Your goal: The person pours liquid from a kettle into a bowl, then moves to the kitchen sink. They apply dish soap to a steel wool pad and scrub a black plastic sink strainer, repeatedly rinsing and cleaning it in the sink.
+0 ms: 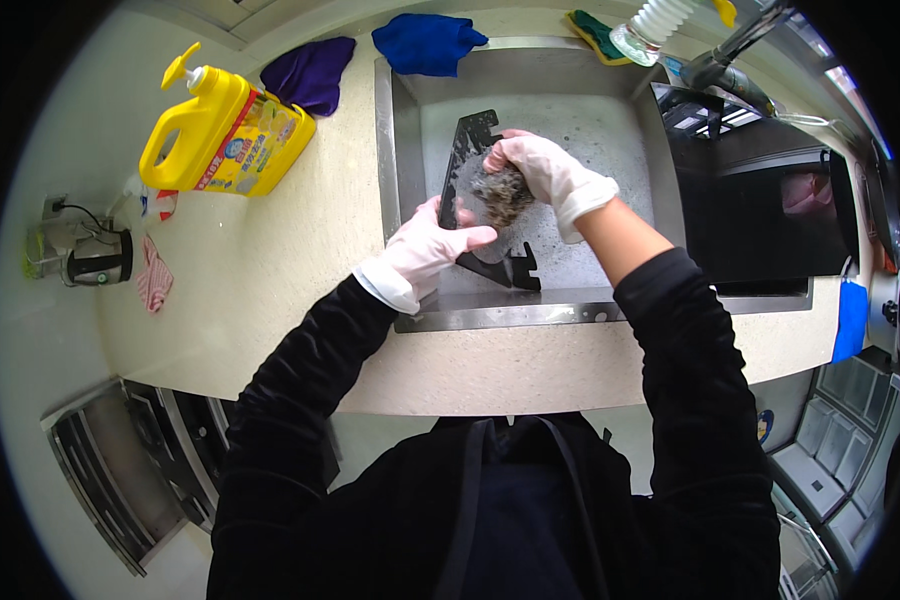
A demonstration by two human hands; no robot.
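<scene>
My left hand (439, 244), in a pale pink rubber glove, grips the side of a black metal bracket-like piece (461, 154) with notched ends, perhaps a stove pan support. The piece is tilted over the sink, and a soapy film spans its middle. In my right hand (544, 172), gloved the same way, is a grey-brown scouring pad (504, 196). The pad lies against or just over the piece's inner side; the exact contact is hidden. Below is the stainless steel sink (510, 311), holding cloudy, sudsy water (600, 135).
A yellow detergent jug (229, 139) stands on the counter (292, 262) at left, near purple (311, 71) and blue cloths (427, 45). A sponge (598, 36) rests behind the sink. The faucet (727, 71) and a glossy black panel (757, 202) are at right.
</scene>
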